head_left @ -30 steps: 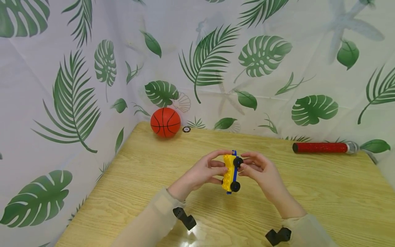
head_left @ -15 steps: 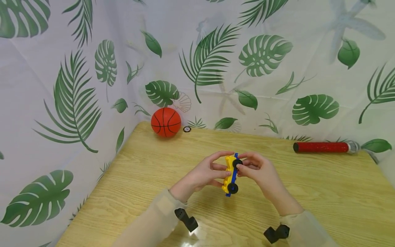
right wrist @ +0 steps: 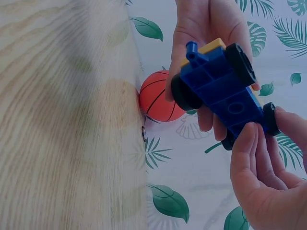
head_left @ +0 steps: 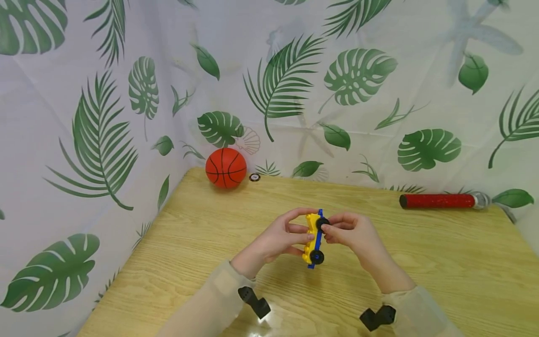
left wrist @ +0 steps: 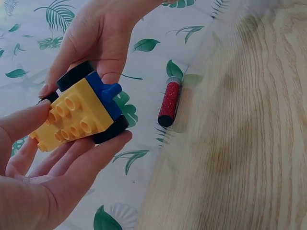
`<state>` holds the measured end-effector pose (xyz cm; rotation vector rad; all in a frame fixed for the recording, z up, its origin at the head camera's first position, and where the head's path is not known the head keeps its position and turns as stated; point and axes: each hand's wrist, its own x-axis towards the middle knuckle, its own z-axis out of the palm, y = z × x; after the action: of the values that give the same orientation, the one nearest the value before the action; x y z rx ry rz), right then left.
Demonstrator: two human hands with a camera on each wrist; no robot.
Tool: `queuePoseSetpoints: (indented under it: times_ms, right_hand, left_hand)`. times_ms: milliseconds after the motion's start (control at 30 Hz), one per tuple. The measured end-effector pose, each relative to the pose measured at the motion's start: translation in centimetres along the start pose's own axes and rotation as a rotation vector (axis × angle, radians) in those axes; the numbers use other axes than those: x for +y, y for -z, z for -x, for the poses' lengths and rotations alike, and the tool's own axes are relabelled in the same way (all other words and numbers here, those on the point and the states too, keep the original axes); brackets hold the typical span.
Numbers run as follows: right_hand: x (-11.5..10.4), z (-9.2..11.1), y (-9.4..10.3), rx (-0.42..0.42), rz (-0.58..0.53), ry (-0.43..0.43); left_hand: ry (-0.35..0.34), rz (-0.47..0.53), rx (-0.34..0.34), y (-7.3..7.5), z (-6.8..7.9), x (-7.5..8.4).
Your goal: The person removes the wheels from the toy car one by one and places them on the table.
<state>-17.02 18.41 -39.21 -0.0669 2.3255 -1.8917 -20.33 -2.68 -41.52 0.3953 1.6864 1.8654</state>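
A toy car (head_left: 310, 243) with a yellow studded top, a blue base and black wheels is held up over the table, turned on its side. My left hand (head_left: 275, 238) grips the yellow body, thumb on the studs and fingers along the other side. With thumb and fingers, my right hand (head_left: 358, 231) pinches the black wheel (head_left: 322, 224) at the far end. In the left wrist view the studded yellow top (left wrist: 72, 112) faces the camera. The right wrist view shows the blue underside (right wrist: 216, 91), with right fingertips against it near the wheel.
An orange basketball (head_left: 226, 168) sits at the table's back left corner, beside a small round black-and-white disc (head_left: 254, 177). A red glittery microphone (head_left: 440, 201) lies along the back right edge. Leaf-printed cloth (head_left: 286, 93) hangs behind the wooden table (head_left: 177, 243).
The car has turned a little, so less of the studded top and more of its blue base show in the head view. My right fingers have shifted slightly on the far wheel.
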Motion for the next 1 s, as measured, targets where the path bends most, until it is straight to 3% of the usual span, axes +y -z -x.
queuePoseSetpoints:
  times_ms: [267, 567, 1000]
  right_hand:
    - [-0.18, -0.10, 0.10, -0.035, 0.118, -0.005]
    - [-0.16, -0.03, 0.07, -0.024, 0.089, -0.017]
    - [0.12, 0.06, -0.16, -0.043, 0.190, -0.009]
  left_hand:
    - [-0.001, -0.026, -0.003, 0.06, 0.08, -0.14]
    - [-0.002, -0.076, 0.009, -0.14, 0.07, -0.35]
    - [0.040, -0.142, 0.045, -0.73, 0.03, -0.53]
